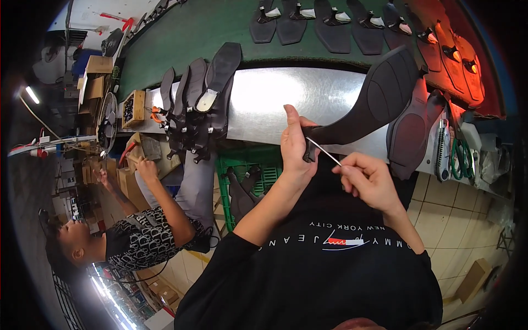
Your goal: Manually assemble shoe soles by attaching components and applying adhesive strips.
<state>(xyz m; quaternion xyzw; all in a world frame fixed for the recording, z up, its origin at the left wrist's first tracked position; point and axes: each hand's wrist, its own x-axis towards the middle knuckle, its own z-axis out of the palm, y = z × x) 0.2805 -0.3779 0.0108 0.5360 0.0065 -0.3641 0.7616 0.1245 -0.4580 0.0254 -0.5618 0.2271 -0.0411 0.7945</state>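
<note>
My left hand (296,147) grips the narrow end of a black sandal sole (379,91), its thumb pointing up. The sole's broad end tilts up and away to the right, over the metal ledge. At the gripped end hangs a short black strap piece (309,154). A thin metal rod (324,151) is pinched in my right hand (366,179), its far tip reaching the strap by my left hand. Whether the tip passes through the strap is too small to tell. More dark soles (408,135) lie on the ledge beyond my right hand.
Sandal soles with straps (334,25) line a green belt (187,33), red-lit at right. Stacked soles (220,71) and a wooden box of small parts (133,108) sit left. A utility knife (442,148) and green-handled scissors (461,157) lie right. A green crate (269,179) stands below; a co-worker (146,236) sits left, holding a hammer.
</note>
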